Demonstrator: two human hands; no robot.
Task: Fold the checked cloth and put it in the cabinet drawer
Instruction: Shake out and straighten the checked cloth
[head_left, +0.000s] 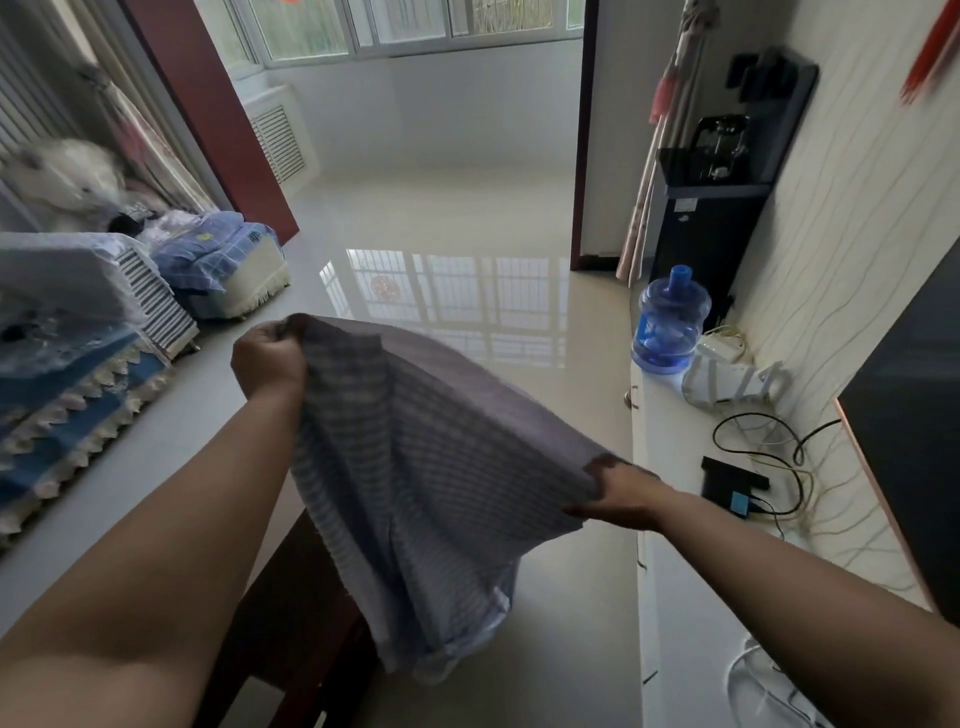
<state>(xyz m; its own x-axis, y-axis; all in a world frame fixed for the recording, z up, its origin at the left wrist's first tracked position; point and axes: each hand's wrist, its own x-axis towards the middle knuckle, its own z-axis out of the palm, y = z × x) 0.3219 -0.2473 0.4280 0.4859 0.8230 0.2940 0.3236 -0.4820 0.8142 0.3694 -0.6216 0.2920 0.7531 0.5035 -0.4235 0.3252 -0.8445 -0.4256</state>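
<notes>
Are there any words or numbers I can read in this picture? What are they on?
No text can be read anywhere.
Water dispenser: a small pale label on its dark front, too blurred to read.
Small black box on the white cabinet top: a blue sticker, too small to read.
Checked cloth, held up by the left hand and right hand: only a pattern, no writing.
</notes>
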